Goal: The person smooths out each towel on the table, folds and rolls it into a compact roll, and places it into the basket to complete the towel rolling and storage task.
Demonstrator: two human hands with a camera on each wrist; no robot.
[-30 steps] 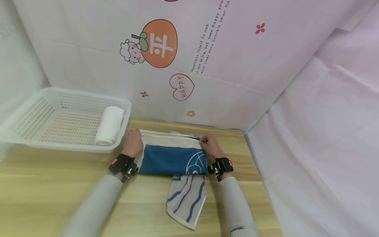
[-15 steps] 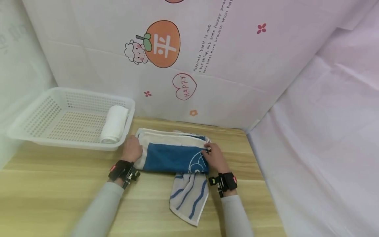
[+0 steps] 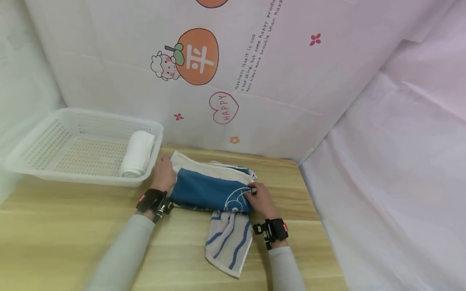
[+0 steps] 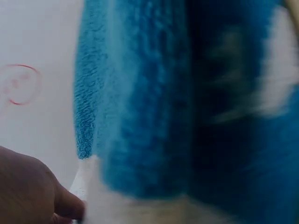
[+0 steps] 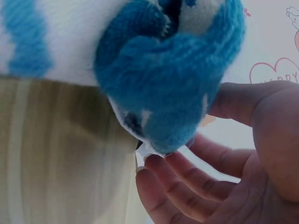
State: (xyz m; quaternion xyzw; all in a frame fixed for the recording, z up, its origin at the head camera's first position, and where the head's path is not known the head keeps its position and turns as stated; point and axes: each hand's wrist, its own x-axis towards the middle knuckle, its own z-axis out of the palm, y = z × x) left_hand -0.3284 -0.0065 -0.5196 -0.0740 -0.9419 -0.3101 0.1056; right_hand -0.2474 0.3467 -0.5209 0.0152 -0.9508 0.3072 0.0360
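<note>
A folded blue and cream towel (image 3: pixel 204 186) with a white line drawing lies across the wooden table. From beneath it a striped end of cloth (image 3: pixel 229 246) hangs toward the front; whether it belongs to the same towel I cannot tell. My left hand (image 3: pixel 164 174) grips the towel's left end, which is raised off the table. At the right end my right hand (image 3: pixel 263 201) pinches the fold. The right wrist view has the thumb (image 5: pixel 236 100) on one side of the rolled blue edge and fingertips below. Blue towel fabric (image 4: pixel 140 102) fills most of the left wrist view.
A white plastic basket (image 3: pixel 47 174) stands at the back left, close to my left hand. Inside it lies a rolled white cloth (image 3: pixel 138 153). A printed white sheet (image 3: pixel 269 121) rises behind the table (image 3: pixel 174 250), and another white sheet (image 3: pixel 393 194) hangs at the right.
The towel's left end has risen in my left hand, so the towel now slants down toward the right. My right hand has moved down along the right end, from the top corner to the blue part.
</note>
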